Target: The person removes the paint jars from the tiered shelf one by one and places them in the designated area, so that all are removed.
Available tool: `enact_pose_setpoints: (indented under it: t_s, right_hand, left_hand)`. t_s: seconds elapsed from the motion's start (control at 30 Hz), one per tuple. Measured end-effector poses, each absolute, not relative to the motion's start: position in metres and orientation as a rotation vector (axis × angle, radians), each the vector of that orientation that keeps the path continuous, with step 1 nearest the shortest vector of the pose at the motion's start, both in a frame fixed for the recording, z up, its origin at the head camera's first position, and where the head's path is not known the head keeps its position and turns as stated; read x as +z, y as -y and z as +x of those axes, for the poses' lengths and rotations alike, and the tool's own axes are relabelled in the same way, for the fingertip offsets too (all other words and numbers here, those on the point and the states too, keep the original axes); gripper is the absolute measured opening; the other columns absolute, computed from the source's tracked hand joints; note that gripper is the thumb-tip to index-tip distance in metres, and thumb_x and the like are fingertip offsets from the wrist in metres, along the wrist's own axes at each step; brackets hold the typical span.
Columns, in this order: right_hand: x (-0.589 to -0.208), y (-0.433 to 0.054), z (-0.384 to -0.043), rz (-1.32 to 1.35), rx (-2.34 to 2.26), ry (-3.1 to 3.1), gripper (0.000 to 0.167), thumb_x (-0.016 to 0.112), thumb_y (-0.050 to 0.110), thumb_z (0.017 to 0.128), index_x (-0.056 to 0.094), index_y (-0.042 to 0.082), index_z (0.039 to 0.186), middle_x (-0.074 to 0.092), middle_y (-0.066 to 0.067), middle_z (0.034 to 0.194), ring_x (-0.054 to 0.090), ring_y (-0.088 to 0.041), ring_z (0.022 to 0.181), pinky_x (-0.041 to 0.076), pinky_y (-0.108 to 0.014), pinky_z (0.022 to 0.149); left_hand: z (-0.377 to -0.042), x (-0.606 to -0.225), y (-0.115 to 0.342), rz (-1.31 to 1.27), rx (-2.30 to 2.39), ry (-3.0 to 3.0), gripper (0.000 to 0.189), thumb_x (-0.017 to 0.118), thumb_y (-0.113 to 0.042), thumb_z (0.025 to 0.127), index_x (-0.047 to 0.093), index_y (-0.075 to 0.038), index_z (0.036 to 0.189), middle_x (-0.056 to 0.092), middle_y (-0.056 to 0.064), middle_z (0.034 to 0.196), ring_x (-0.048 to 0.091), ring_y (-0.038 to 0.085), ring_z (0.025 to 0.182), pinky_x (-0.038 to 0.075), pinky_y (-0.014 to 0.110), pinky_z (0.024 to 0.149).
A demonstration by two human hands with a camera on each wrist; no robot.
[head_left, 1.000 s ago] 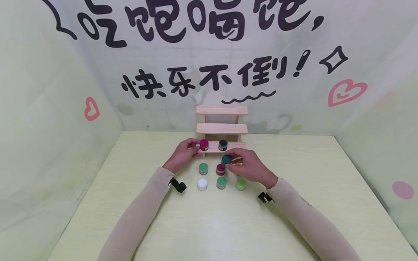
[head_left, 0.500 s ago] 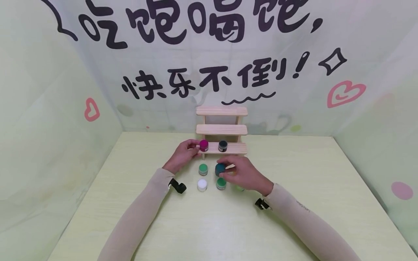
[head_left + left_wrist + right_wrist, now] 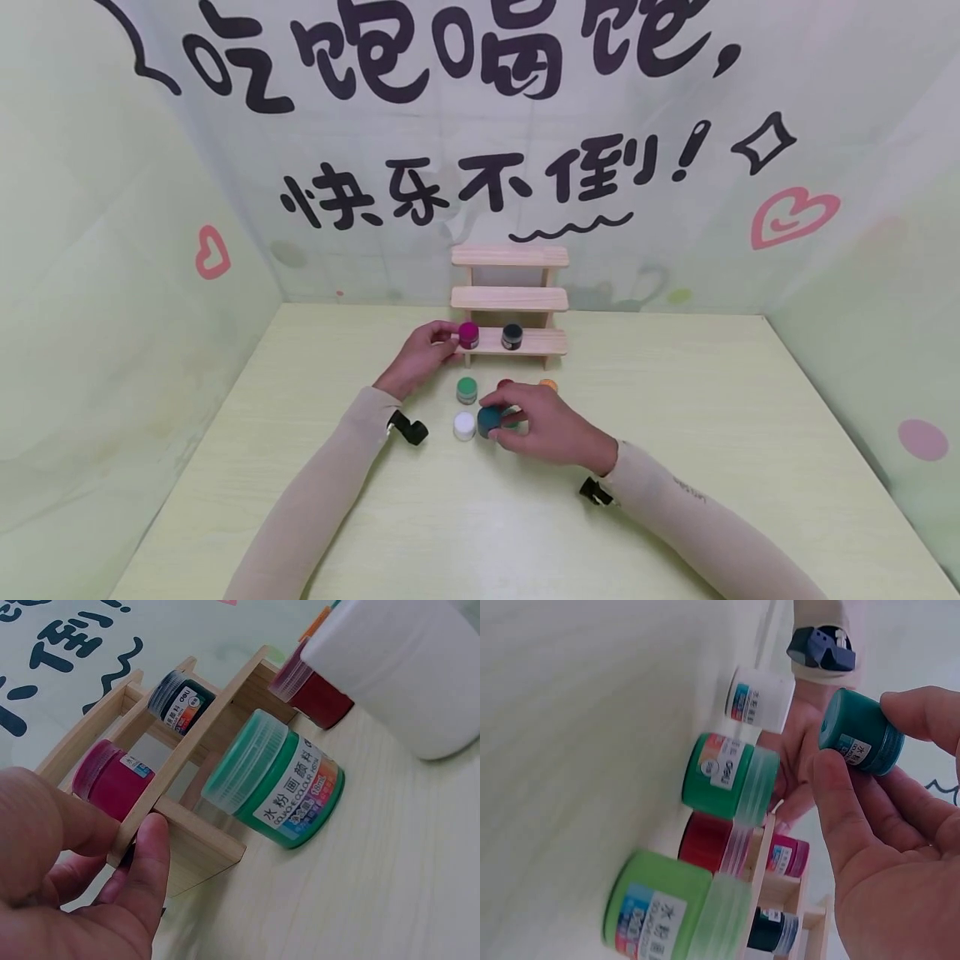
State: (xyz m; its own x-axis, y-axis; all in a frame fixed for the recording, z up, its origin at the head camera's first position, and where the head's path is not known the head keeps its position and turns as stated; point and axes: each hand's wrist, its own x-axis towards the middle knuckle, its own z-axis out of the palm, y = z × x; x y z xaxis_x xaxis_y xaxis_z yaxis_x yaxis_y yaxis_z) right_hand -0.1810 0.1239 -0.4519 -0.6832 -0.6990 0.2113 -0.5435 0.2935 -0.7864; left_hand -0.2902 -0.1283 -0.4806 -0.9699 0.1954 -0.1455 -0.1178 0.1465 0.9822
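My right hand (image 3: 551,425) pinches a teal paint jar (image 3: 859,731) between thumb and fingers. In the head view it overlaps the front row of jars, beside the white jar (image 3: 464,426). My left hand (image 3: 420,354) grips the left end of the bottom shelf of a three-tier wooden rack (image 3: 510,297). On that shelf stand a magenta jar (image 3: 112,776), close to the left fingers, and a dark jar (image 3: 512,337). A green jar (image 3: 262,780) stands on the table before the rack. The right hand mostly hides another green jar (image 3: 716,776) in the head view.
A red jar (image 3: 705,840) and an orange jar (image 3: 548,386) stand behind the right hand, partly covered in the head view. A light green jar (image 3: 660,900) shows in the right wrist view. A printed cloth wall (image 3: 360,267) rises behind the rack.
My right hand has carried the teal jar from near the bottom shelf toward the front and left, over the table jars. The left hand has kept its place on the rack.
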Motion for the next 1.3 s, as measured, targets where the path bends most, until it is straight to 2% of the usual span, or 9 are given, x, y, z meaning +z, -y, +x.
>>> enact_pose_setpoints:
  t_s: [0.2,0.5,0.77,1.03,1.3]
  right_hand:
    - [-0.455,-0.119,-0.175,-1.159,-1.274,-2.398,0.033,0.077,0.009,0.094,0.069,0.005,0.127,0.073,-0.002,0.117,0.077,-0.014,0.098,0.068,-0.028,0.089]
    - [-0.457,-0.115,-0.167,-1.156,-1.240,-2.353,0.035,0.075,0.007,0.096,0.068,0.005,0.131,0.072,-0.005,0.124,0.074,-0.015,0.108,0.067,-0.030,0.093]
    - [-0.460,-0.107,-0.164,-1.093,-1.124,-2.320,0.039,0.075,0.009,0.098,0.067,0.005,0.135,0.071,-0.002,0.128,0.071,-0.010,0.114,0.061,-0.014,0.095]
    - [-0.464,-0.098,-0.161,-1.144,-1.035,-2.333,0.035,0.078,0.010,0.097,0.070,0.008,0.131,0.072,0.001,0.127,0.068,-0.004,0.111,0.060,-0.011,0.093]
    - [-0.464,-0.089,-0.160,-1.191,-0.932,-2.393,0.031,0.080,0.010,0.095,0.072,0.010,0.125,0.073,0.002,0.120,0.069,-0.004,0.107,0.062,-0.018,0.096]
  left_hand:
    - [-0.292,-0.481,0.128,0.093,1.907,-2.190,0.029,0.060,-0.007,0.107,0.062,-0.003,0.136,0.062,0.016,0.124,0.069,0.019,0.103,0.065,0.028,0.097]
    - [-0.292,-0.484,0.127,0.076,1.892,-2.195,0.029,0.060,-0.005,0.106,0.062,-0.003,0.135,0.061,0.016,0.126,0.067,0.020,0.106,0.065,0.030,0.099]
    - [-0.289,-0.484,0.127,0.067,1.929,-2.171,0.028,0.060,-0.003,0.106,0.062,-0.001,0.134,0.061,0.015,0.123,0.068,0.018,0.101,0.066,0.026,0.093]
    - [-0.290,-0.482,0.128,0.064,1.922,-2.167,0.028,0.060,-0.005,0.107,0.062,-0.003,0.134,0.061,0.015,0.123,0.068,0.018,0.102,0.065,0.026,0.095]
    - [-0.290,-0.482,0.129,0.063,1.926,-2.163,0.028,0.060,-0.004,0.107,0.062,-0.002,0.134,0.060,0.015,0.123,0.067,0.019,0.102,0.066,0.026,0.095]
